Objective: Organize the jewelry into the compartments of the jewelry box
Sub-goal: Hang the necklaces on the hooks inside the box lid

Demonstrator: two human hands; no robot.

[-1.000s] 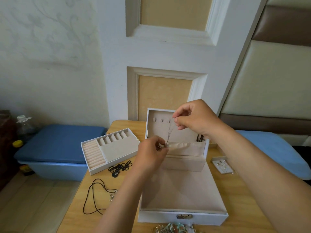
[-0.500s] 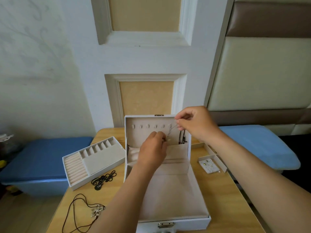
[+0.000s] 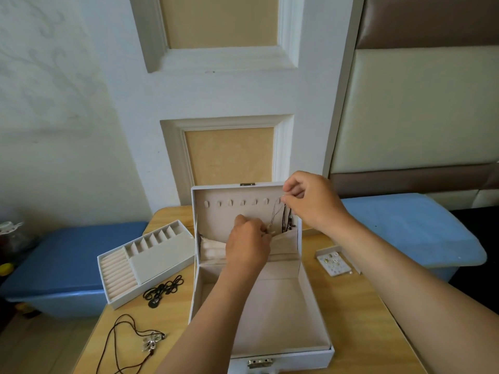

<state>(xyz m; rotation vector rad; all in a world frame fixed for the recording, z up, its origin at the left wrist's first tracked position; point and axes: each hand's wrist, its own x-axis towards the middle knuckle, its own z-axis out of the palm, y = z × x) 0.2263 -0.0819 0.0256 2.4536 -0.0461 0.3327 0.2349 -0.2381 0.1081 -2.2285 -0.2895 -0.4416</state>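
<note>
A white jewelry box (image 3: pixel 310 354) stands open on the wooden table, its lid upright with a row of hooks and a pouch. My right hand (image 3: pixel 313 203) pinches the top of a thin silver necklace (image 3: pixel 275 215) at the lid's right hooks. My left hand (image 3: pixel 247 245) pinches the lower end of that necklace at the pouch's rim. Dark necklaces (image 3: pixel 288 221) hang from the rightmost hooks. The box's beige bottom compartment holds nothing.
The removed tray (image 3: pixel 151 255) with ring rolls and slots lies left of the box. A black cord necklace (image 3: pixel 162 288) and a brown cord with silver pendant (image 3: pixel 145 341) lie on the table (image 3: pixel 359 300). An earring card (image 3: pixel 333 261) lies right. Blue bins flank the table.
The view has tilted so the box sits lower and nearer. My right hand has moved right, toward the lid's right hooks, with the necklace's top. My left hand stays at the pouch.
</note>
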